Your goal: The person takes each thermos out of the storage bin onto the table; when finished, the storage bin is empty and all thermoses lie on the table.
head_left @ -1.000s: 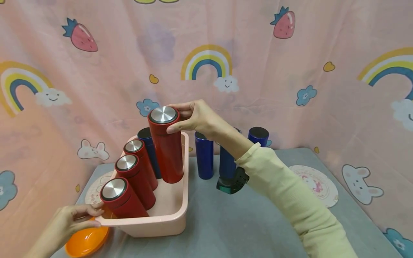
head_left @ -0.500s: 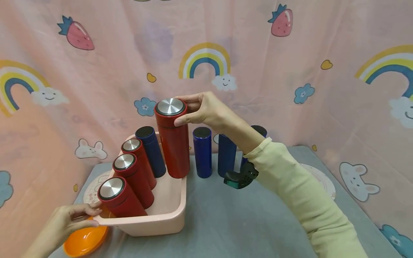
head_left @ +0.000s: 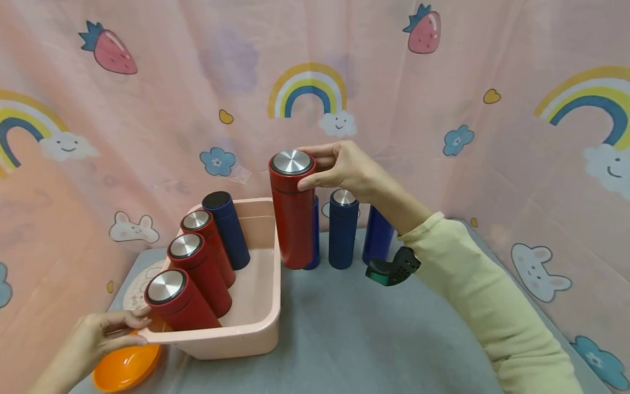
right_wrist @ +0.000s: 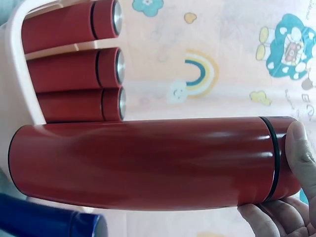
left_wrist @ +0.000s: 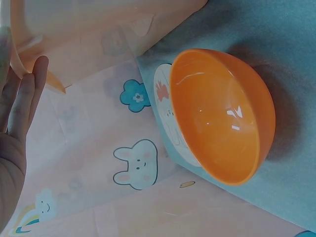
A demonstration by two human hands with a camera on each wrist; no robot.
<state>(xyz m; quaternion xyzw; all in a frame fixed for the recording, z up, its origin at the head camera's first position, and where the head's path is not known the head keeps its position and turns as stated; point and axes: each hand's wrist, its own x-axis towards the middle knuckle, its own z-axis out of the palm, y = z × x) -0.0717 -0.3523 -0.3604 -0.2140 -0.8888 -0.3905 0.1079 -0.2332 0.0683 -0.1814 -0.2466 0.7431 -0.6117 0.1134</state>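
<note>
In the head view, my right hand (head_left: 351, 169) grips a red thermos (head_left: 293, 230) by its upper end, thumb on the near side. Upright, the thermos hangs just outside the right wall of a pink plastic bin (head_left: 241, 347). Its full body shows in the right wrist view, with fingertips (right_wrist: 264, 224) near the lid. My left hand (head_left: 98, 339) holds the bin's front left corner, fingers over the rim and thumb below. Inside the bin, three red thermoses (head_left: 206, 273) with silver lids lean along the left side. A dark blue thermos (head_left: 228, 232) stands behind them.
Several blue thermoses stand behind the right hand, among them a silver-topped one (head_left: 343, 235); one is mostly hidden by the lifted thermos. An orange bowl (left_wrist: 217, 118) sits left of the bin. A round printed mat (head_left: 140, 290) lies partly behind the bin on the grey table (head_left: 374, 334).
My right hand has carried the red thermos rightward, from above the bin's inside to past its right wall. My left hand has stayed at the bin's corner.
</note>
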